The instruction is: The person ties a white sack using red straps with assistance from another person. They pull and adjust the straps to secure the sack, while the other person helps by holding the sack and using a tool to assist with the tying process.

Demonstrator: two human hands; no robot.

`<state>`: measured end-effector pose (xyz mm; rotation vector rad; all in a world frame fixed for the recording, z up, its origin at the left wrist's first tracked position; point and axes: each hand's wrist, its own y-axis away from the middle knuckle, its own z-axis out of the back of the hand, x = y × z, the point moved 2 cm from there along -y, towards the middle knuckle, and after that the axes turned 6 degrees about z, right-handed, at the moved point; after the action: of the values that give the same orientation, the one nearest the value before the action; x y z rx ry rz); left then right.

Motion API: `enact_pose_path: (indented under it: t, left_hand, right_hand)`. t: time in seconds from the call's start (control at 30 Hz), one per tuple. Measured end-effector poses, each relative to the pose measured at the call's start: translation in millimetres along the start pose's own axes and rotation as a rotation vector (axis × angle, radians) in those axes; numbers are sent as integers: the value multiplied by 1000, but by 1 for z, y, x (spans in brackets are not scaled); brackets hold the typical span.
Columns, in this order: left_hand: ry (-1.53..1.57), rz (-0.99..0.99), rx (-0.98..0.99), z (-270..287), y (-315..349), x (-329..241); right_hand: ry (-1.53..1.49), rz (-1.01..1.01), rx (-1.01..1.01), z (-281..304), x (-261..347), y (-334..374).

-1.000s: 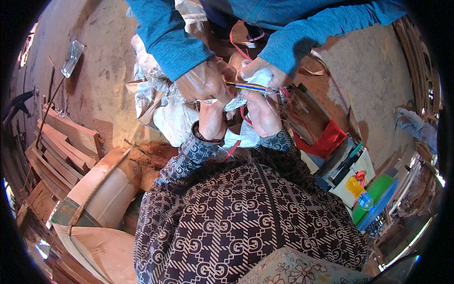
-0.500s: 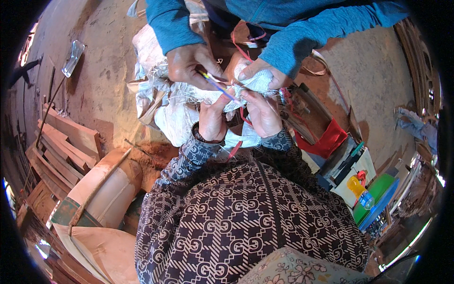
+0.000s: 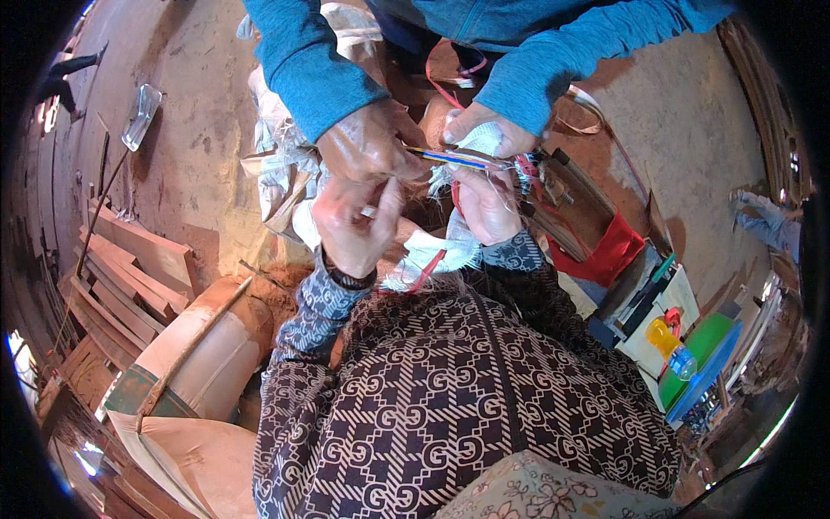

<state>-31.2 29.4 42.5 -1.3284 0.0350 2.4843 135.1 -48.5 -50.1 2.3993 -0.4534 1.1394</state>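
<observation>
Over a white woven sack, my right hand pinches a frayed edge of the white cloth, close to a red string. My left hand has its fingers curled together just below a co-worker's hand; what sits between them, if anything, is too small to name. A thin blue-and-yellow strip runs from that co-worker's hand across to my right fingertips. The co-worker's other hand, in a blue sleeve, holds the folded white cloth from the far side.
To the left lie stacked wooden boards and a tan rounded object with a stick across it. At right are a red cloth, a yellow bottle and green and blue discs. A person's dark leg shows far left.
My left hand has moved left, away from the cloth. The co-worker's hand on the left has come right and down, and the strip now lies flatter, pointing right.
</observation>
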Motion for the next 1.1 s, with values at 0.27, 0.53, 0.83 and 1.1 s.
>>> enact_pose_path:
  t: [0.27, 0.53, 0.83, 1.1]
  left_hand:
    - [327, 121, 133, -21, 6, 6]
    - [545, 237, 174, -13, -22, 4]
    - [181, -85, 196, -13, -25, -10]
    - [61, -70, 214, -11, -26, -18]
  right_hand:
    - [15, -147, 85, -3, 5, 5]
    - [-8, -64, 73, -22, 19, 4]
    - [66, -55, 83, -24, 18, 1]
    - [47, 18, 97, -30, 20, 0]
